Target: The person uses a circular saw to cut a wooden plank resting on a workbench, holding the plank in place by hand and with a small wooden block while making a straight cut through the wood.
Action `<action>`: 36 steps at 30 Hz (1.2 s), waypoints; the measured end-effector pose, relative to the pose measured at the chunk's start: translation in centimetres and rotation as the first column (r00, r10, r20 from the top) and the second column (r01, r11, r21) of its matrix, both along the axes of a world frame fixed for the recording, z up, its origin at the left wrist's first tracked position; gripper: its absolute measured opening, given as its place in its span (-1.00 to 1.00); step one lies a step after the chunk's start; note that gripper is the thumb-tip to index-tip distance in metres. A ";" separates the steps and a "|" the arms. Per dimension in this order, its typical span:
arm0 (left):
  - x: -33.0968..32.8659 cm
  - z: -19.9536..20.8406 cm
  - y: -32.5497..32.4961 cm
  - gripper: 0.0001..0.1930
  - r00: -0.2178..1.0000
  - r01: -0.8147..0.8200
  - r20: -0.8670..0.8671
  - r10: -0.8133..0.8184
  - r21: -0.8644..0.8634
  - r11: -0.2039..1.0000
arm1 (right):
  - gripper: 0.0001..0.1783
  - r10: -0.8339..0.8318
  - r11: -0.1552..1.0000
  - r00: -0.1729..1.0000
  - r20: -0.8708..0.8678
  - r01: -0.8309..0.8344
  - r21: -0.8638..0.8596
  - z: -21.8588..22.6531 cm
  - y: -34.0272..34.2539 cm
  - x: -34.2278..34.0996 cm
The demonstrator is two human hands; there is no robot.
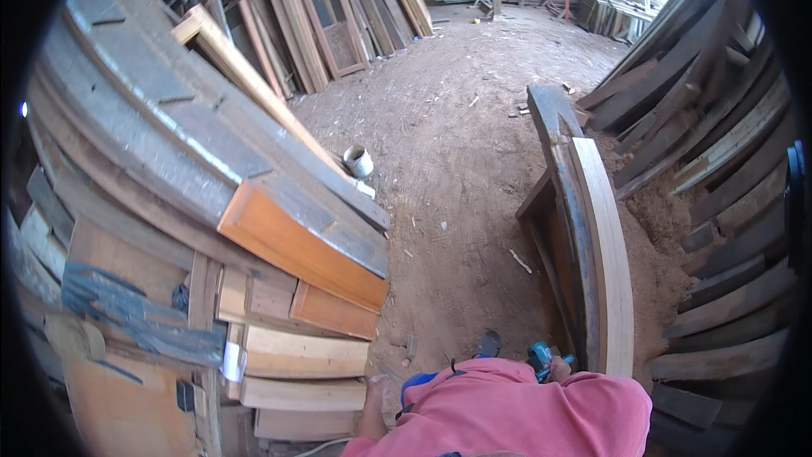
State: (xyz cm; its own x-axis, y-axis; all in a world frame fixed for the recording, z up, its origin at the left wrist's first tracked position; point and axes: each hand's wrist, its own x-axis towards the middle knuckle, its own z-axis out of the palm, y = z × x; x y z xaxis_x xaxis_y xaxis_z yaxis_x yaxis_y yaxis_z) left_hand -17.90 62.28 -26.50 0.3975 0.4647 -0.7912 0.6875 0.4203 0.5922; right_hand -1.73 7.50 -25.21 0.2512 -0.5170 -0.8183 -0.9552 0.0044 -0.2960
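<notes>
At the lower edge, my right hand [558,369] is closed on a teal and black power tool [540,358], partly hidden by my pink sleeve. Just ahead of it, a long pale plank [602,245] rests along a dark wooden bench or trestle [562,161]. My left hand [385,389] is low at my left side, near the ends of the stacked boards [309,354]. Its fingers are too small and unclear to read, and I see nothing held in it.
Leaning boards and wooden panels [161,110] crowd the left, with an orange-brown board [304,247] jutting out. A whitish bucket [358,162] stands on the dirt floor [448,195]. Dark planks [736,288] line the right. Door frames [326,13] lean at the back.
</notes>
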 end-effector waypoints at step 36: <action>64.0 10.2 -20.3 -0.30 -0.436 0.623 -0.171 -0.884 0.651 -0.433 | -0.60 -0.491 0.854 0.857 0.154 0.509 -0.108 1.4 17.1 2.5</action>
State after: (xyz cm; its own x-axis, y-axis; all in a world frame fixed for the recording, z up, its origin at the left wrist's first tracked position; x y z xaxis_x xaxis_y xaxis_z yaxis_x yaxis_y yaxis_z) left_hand 46.11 41.98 -16.34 0.6300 -0.6928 -0.3510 -0.4221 -0.6848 0.5941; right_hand 0.82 24.64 -23.82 0.0161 -0.7050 -0.7090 -0.7934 0.4225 -0.4382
